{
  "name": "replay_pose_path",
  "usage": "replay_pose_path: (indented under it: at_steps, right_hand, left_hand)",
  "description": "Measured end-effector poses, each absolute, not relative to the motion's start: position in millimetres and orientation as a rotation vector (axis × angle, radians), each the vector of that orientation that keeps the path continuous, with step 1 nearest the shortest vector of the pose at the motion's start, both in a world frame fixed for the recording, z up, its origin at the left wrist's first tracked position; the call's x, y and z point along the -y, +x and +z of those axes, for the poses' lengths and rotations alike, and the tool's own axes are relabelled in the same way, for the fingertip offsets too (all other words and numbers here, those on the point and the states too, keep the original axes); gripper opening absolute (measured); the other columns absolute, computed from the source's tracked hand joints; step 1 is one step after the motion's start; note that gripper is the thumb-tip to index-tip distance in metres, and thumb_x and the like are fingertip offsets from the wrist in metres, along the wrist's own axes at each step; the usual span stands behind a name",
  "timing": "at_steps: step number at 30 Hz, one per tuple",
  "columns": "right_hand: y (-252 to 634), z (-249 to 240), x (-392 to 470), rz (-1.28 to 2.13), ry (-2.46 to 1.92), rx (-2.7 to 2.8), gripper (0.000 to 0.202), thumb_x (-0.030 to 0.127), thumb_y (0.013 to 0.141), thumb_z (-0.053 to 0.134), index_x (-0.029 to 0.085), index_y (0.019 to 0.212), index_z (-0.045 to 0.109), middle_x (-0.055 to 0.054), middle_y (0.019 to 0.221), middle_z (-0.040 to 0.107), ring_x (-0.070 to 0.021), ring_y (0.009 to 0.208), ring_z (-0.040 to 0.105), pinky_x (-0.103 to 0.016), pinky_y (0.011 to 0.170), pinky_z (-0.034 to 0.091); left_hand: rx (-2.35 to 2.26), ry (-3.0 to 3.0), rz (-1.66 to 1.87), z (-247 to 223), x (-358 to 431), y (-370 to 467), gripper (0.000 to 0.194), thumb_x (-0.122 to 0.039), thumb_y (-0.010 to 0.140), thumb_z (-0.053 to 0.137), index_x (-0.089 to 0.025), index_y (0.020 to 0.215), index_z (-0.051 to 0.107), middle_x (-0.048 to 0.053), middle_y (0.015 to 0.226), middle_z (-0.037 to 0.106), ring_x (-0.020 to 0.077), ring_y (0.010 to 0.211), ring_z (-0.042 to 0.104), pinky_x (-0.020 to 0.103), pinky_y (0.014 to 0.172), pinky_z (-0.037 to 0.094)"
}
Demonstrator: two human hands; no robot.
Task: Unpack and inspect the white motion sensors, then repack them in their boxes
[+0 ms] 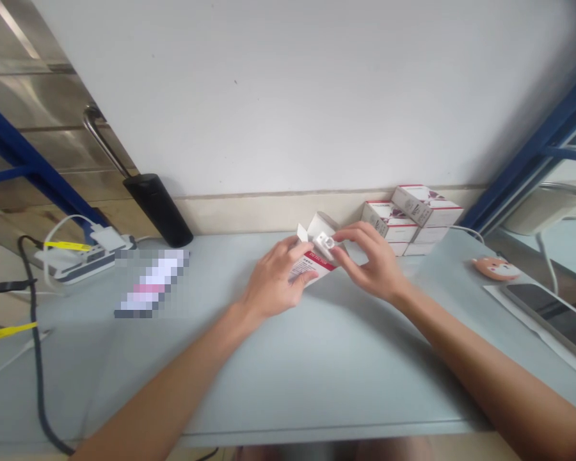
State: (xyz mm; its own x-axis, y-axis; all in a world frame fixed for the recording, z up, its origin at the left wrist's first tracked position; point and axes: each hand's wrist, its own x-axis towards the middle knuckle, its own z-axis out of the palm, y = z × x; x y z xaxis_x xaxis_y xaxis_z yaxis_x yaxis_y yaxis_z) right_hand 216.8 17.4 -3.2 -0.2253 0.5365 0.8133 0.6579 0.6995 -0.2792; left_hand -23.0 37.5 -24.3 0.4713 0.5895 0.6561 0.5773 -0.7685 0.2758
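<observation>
My left hand [276, 275] grips a small white and red box [312, 266] over the middle of the table. The box's top flaps stand open, with red "DETECTOR" lettering on the side facing me. A small white object [323, 242] sits at the box's mouth, partly inside it. From the right, my right hand [372, 262] pinches this white object between thumb and fingers. How deep the object reaches into the box is hidden.
Several white and red boxes [406, 221] are stacked against the wall at right. Further right lie an orange animal-faced item [496, 268] and a dark phone-like device [552, 314]. At left are a blurred-out flat item [153, 282], a black cylinder [158, 208], a power strip [89, 262] and cables.
</observation>
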Motion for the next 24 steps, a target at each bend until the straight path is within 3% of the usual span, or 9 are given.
replay_pose_path:
  at_steps: [4,8,13,19,24]
  right_hand:
    - [230,0,-24,-0.177,-1.093,1.707,0.013,0.036,0.103,0.060,0.025,0.107,0.065,-0.007,0.098,0.069,-0.0236,0.090,0.065,-0.040,0.082,0.053]
    - [241,-6,-33,-0.126,-1.422,1.856,0.023,0.044,0.103,0.058,0.024,0.104,0.069,-0.006,0.096,0.072,-0.0201,0.075,0.064,-0.035,0.067,0.047]
    - [239,-27,-36,0.043,-1.721,2.172,0.022,0.039,0.102,0.056,0.024,0.098,0.072,-0.005,0.098,0.076,-0.0190,0.070,0.066,-0.032,0.063,0.041]
    - [233,-22,-31,-0.062,-1.550,1.986,0.022,0.033,0.102,0.056,0.025,0.118,0.068,-0.006,0.112,0.072,-0.0155,0.063,0.061,-0.032,0.061,0.044]
    - [215,-3,-13,-0.135,-1.184,1.963,0.021,0.033,0.106,0.052,0.027,0.113,0.071,-0.006,0.102,0.067,-0.0146,0.068,0.058,-0.030,0.066,0.048]
  left_hand:
    - [-1.126,2.606,1.315,-30,-42,-24,0.054,-0.026,0.094,0.071,-0.033,0.140,0.044,0.005,0.131,0.065,0.0223,0.107,0.070,0.034,0.080,0.057]
    - [-1.177,2.559,1.406,-34,-46,-26,0.051,-0.026,0.096,0.068,-0.030,0.140,0.042,0.007,0.129,0.064,0.0216,0.106,0.070,0.032,0.078,0.056]
    - [-1.141,2.541,1.464,-36,-51,-29,0.049,-0.026,0.099,0.065,-0.028,0.140,0.039,0.009,0.131,0.062,0.0221,0.110,0.068,0.034,0.083,0.056]
    - [-1.233,2.633,1.447,-34,-54,-29,0.032,-0.020,0.096,0.067,-0.029,0.124,0.053,0.008,0.129,0.062,0.0243,0.111,0.066,0.038,0.090,0.056]
    - [-1.210,2.881,1.316,-32,-52,-28,0.031,-0.013,0.096,0.064,-0.029,0.122,0.058,0.011,0.136,0.060,0.0285,0.120,0.062,0.046,0.098,0.054]
